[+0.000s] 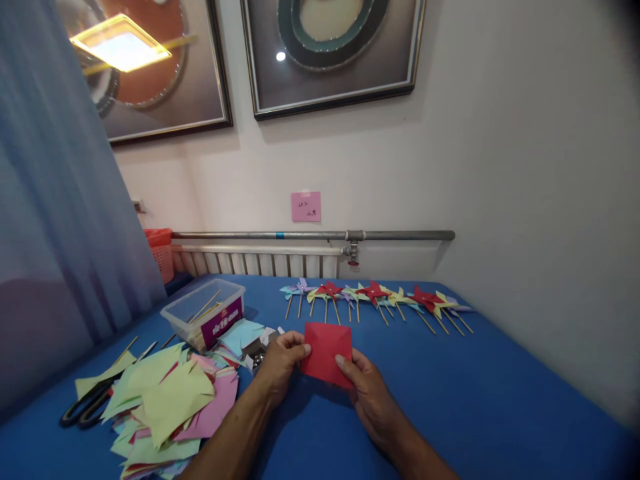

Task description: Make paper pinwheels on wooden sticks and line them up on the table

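Note:
Between my two hands a red paper square (327,353) is held up over the blue table. My left hand (281,363) pinches its left edge, thumb in front. The right edge is gripped by my right hand (367,387), whose thumb lies on the paper's face. Just beyond my left hand is a small open box (259,351) with shiny metal pieces inside. A heap of coloured paper squares (173,397), with slits at the corners of some, lies left of my left forearm. Black-handled scissors (95,401) rest at the heap's left side, their blades partly covered by paper.
A clear plastic tub (203,313) with thin wooden sticks stands at the left. Several finished paper pinwheels (373,293) on sticks lie in a row along the back of the blue table (450,407). Behind are a radiator (260,261), a pipe (400,235) and the wall.

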Motion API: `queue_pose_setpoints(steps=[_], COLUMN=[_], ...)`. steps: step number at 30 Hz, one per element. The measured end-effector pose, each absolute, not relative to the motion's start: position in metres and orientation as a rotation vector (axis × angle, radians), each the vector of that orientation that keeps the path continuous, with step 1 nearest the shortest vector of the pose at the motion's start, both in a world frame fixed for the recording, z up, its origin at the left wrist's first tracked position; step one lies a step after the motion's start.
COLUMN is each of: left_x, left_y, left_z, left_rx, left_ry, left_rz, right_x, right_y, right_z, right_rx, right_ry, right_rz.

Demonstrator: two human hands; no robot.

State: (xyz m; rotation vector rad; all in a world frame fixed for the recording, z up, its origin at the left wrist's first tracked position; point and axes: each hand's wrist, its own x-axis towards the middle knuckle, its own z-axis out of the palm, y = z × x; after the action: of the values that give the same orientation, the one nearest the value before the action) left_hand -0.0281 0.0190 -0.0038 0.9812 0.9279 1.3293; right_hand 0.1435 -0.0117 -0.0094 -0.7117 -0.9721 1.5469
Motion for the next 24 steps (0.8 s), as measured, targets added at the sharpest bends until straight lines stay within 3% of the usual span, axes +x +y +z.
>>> queue_pose_setpoints(steps=[24], left_x=[-0.011], left_y=[0.0], left_z=[-0.005], left_rx=[1.54], left_ry=[1.307], left_rz=[1.495], right_x=[0.133], right_y=[-0.018], right_z=[-0.021], right_rx=[-0.782], right_ry=[-0.799], right_rz=[1.581])
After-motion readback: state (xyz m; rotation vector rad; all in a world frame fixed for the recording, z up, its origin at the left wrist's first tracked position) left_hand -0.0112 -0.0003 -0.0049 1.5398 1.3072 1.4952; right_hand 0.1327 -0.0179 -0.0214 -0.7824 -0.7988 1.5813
